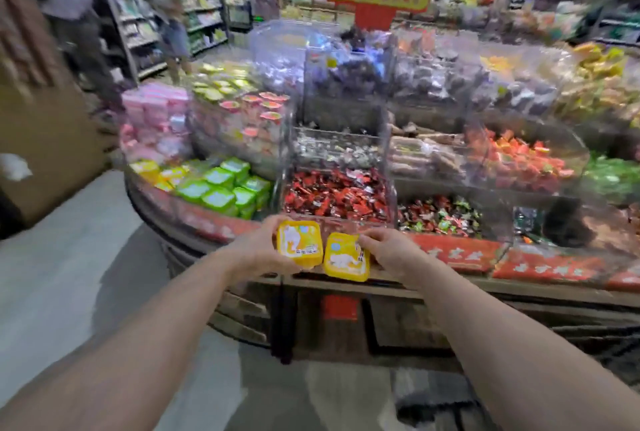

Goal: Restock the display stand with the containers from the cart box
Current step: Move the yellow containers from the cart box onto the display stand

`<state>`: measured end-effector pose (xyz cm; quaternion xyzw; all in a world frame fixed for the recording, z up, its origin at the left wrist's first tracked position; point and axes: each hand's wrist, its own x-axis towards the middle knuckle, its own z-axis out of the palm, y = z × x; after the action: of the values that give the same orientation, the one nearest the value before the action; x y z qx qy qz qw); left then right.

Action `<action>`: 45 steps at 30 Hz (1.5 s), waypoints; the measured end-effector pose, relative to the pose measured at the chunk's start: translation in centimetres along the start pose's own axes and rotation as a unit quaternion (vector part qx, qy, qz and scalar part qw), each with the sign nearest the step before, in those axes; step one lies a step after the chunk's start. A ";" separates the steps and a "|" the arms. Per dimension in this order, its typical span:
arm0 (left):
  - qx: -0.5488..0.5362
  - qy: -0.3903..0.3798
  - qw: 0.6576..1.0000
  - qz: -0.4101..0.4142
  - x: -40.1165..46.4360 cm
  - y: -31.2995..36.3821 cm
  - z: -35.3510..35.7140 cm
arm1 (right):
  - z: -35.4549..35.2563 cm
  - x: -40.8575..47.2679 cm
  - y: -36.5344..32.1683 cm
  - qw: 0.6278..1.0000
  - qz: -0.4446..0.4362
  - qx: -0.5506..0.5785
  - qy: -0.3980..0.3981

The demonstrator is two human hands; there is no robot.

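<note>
Left hand (pixel 258 250) grips one yellow container (pixel 300 243), label up; right hand (pixel 391 250) grips a second yellow container (pixel 346 259), touching the first. Both are held in front of the display stand (pixel 450 286), at its front edge, below the bin of red-wrapped candies (pixel 336 195). Green containers (pixel 225 188) sit at the stand's left edge.

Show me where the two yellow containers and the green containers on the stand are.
Left yellow container (pixel 300 242): head view, middle of its lid.
Right yellow container (pixel 346 258): head view, middle of its lid.
Green containers (pixel 227 188): head view, lid of one in the group's middle.
</note>
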<state>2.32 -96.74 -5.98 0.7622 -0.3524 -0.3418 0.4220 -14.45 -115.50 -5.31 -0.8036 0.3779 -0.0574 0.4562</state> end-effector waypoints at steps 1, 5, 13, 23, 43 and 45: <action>0.005 0.016 1.000 0.003 -0.7 -1.2 -3.0 | 2.3 1.1 -2.5 1.000 -0.018 -0.021 -0.013; 0.012 0.068 0.998 -0.004 -2.7 -6.1 -15.8 | 12.1 5.1 -12.3 0.996 -0.070 -0.012 -0.061; -0.029 0.108 0.993 -0.024 -2.8 -12.0 -33.7 | 26.2 11.4 -24.4 0.993 -0.068 0.021 -0.094; -0.095 0.138 0.984 -0.057 5.6 -17.4 -41.6 | 32.0 23.6 -29.3 0.992 -0.039 0.061 -0.100; 0.007 0.081 0.997 -0.011 32.2 -22.8 -54.9 | 38.2 48.3 -31.7 0.989 0.095 0.112 0.004; 0.028 0.050 0.998 0.007 34.4 -23.3 -56.5 | 39.7 49.1 -31.3 0.983 0.125 0.128 0.027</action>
<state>72.18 -93.23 -11.11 0.7876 -0.3452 -0.2900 0.4200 55.07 -111.16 -16.32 -0.6832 0.4776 -0.0694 0.5480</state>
